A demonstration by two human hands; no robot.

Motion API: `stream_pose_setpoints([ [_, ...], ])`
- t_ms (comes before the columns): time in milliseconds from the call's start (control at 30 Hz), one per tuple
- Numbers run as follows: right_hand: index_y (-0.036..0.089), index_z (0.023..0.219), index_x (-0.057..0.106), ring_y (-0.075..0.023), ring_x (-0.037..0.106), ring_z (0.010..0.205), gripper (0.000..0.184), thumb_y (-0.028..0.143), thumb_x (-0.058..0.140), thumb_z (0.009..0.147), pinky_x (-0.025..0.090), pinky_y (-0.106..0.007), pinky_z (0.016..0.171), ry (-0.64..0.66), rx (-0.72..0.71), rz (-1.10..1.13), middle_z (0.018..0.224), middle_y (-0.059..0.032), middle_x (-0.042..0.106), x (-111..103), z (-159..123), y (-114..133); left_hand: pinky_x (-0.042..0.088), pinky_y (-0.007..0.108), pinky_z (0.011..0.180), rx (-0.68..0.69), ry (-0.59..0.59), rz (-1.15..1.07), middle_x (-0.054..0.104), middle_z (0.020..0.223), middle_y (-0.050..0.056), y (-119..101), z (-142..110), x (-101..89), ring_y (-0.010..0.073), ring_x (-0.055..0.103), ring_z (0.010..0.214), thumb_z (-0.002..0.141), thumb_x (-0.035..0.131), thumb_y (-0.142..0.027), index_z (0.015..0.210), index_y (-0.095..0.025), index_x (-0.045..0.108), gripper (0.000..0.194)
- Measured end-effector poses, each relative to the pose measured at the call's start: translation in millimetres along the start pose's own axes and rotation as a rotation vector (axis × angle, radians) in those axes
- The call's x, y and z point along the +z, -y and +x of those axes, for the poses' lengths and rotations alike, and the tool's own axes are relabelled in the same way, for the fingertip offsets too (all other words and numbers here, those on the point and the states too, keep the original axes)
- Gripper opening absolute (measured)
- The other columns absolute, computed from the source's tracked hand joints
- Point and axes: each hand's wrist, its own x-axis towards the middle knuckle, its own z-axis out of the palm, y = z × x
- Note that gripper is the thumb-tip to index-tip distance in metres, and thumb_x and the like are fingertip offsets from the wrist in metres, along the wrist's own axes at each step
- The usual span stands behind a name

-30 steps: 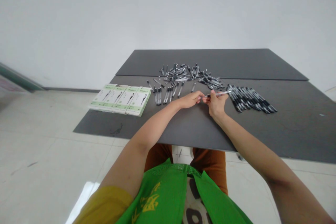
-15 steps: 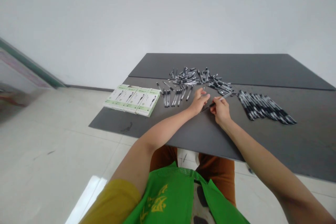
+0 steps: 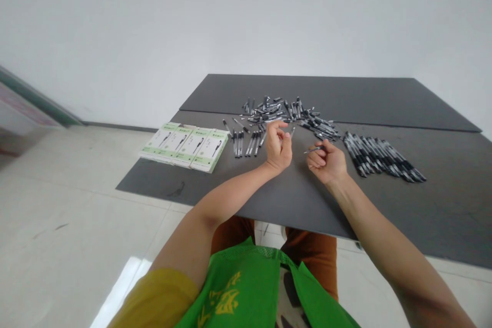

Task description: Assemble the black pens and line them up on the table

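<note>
At center frame, the right hand (image 3: 330, 165) pinches a slim, dark plastic pen (image 3: 315, 149), grip closed; the left hand (image 3: 279, 151) curls partway, its hold unclear.

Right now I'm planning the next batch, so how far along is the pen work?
The neat row of pens on the right looks done. The right hand holds a pen; whether the left hand holds anything is unclear. The jumbled pile further back looks left to do, probably with the small group of pens near the boxes. Whether the boxes are filled can't be seen.
</note>
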Motion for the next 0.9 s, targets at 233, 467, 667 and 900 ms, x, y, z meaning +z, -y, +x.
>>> stream_pose_setpoints([
  [233, 0.020, 0.088, 0.053, -0.0038, 0.032, 0.034, 0.008, 0.017, 0.047, 0.092, 0.032, -0.019, 0.034, 0.294, -0.189, 0.266, 0.058, 0.0075, 0.045, -11.6, -20.7, 38.4, 0.026, 0.052, 0.103, -0.205, 0.056, 0.794, 0.065, 0.106, 0.010, 25.5, 41.0, -35.6, 0.0287, 0.052, 0.112, 0.087, 0.050, -0.019, 0.103, -0.021, 0.062, 0.020],
  [467, 0.021, 0.082, 0.053, -0.0048, 0.041, 0.043, 0.009, 0.012, 0.055, 0.083, 0.035, -0.017, 0.039, 0.282, -0.164, 0.244, 0.063, 0.0044, 0.050, -22.1, -10.7, 35.8, 0.022, 0.055, 0.101, -0.352, 0.241, 1.144, 0.068, 0.114, 0.013, 35.3, 56.9, -46.1, 0.0326, 0.041, 0.122, 0.091, 0.044, -0.023, 0.100, -0.022, 0.073, 0.031],
  [667, 0.021, 0.073, 0.047, -0.0071, 0.038, 0.045, 0.014, 0.020, 0.058, 0.082, 0.035, -0.020, 0.042, 0.240, -0.240, 0.205, 0.061, 0.0040, 0.048, -18.9, -12.2, 40.2, 0.022, 0.054, 0.104, -0.320, 0.399, 1.226, 0.068, 0.112, 0.016, 31.3, 45.8, -36.1, 0.0342, 0.040, 0.122, 0.091, 0.045, -0.029, 0.099, -0.017, 0.075, 0.034],
  [900, 0.022, 0.071, 0.045, -0.0091, 0.034, 0.041, 0.028, 0.032, 0.035, 0.096, 0.030, -0.022, 0.040, 0.026, -0.307, 0.224, 0.056, 0.0032, 0.043, -28.6, 3.1, 52.0, 0.015, 0.055, 0.111, -0.194, 0.425, 1.211, 0.066, 0.117, 0.017, 35.4, 34.1, -22.7, 0.0336, 0.040, 0.127, 0.086, 0.045, -0.015, 0.109, -0.014, 0.071, 0.035],
])
